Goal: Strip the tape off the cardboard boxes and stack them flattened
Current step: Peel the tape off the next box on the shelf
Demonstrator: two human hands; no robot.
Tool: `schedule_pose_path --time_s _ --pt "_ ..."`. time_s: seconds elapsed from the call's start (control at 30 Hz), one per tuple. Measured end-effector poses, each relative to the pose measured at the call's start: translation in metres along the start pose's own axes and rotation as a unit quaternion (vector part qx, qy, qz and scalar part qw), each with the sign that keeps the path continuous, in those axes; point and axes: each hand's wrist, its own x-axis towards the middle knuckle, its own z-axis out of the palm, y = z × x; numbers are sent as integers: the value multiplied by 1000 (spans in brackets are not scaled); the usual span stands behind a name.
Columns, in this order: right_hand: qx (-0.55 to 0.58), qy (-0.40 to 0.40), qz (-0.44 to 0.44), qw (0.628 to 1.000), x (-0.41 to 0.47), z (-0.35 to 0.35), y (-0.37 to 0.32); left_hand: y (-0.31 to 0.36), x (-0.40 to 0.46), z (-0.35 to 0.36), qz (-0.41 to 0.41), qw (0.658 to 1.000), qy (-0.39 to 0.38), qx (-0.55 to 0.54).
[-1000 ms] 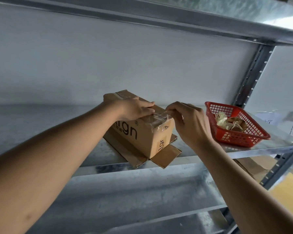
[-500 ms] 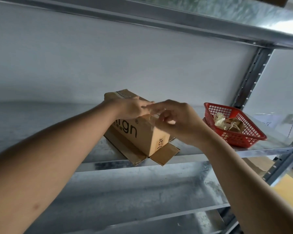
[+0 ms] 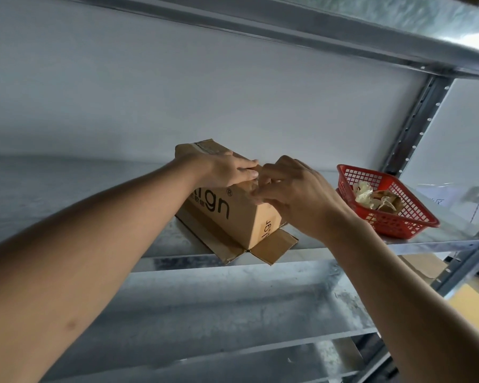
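On the long side of the cardboard box, black letters "ign" with an ® mark are printed. On its end face, "ign" is repeated sideways, partly hidden.

The cardboard box is tan-brown with black printed lettering on its sides. The basket is bright red with a lattice of small openings, holding pale yellowish crumpled tape. The shelf is mottled silver-grey metal.

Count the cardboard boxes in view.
1 box clearly, on the metal shelf under both hands, its bottom flaps spread open. Brown cardboard shows below the shelf at right, possibly another; more may be hidden.
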Motion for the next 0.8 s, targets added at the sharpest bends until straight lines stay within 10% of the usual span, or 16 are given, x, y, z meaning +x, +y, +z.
schedule_pose_path --time_s 0.33,0.8 --pt "29 87 169 981 9 25 -11 -3 2 1 -2 1000 2 -31" --pt "-38 29 140 989 12 18 -20 -2 1 0 18 999 -14 -28"
